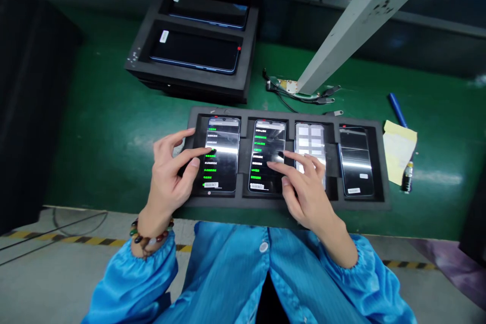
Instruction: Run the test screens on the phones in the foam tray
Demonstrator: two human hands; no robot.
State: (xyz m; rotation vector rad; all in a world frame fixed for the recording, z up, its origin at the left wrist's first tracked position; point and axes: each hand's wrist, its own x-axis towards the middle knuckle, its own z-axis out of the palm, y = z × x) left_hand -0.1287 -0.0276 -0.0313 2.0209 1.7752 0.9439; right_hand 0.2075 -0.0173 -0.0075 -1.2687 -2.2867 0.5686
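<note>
A black foam tray [288, 203] lies near the table's front edge, with several smartphones in its slots. My left hand [172, 172] is open, its index fingertip at the leftmost phone [224, 162], whose dark screen lists green and white lines. Over the second phone [261, 136], which shows a similar list, my right hand [306, 182] points its index finger; the fingers are apart and hold nothing. That hand partly covers the third phone [309, 134], whose screen shows pale blocks. At the right end, the fourth phone [356, 154] has a dark screen with small white labels.
Behind at the left, stacked black foam trays [190, 81] hold more phones [195, 50]. A grey post [341, 35] rises beside several cables [322, 98]. To the right lie a blue pen [397, 109], yellow paper [398, 149] and a small dark bottle-like item [407, 177].
</note>
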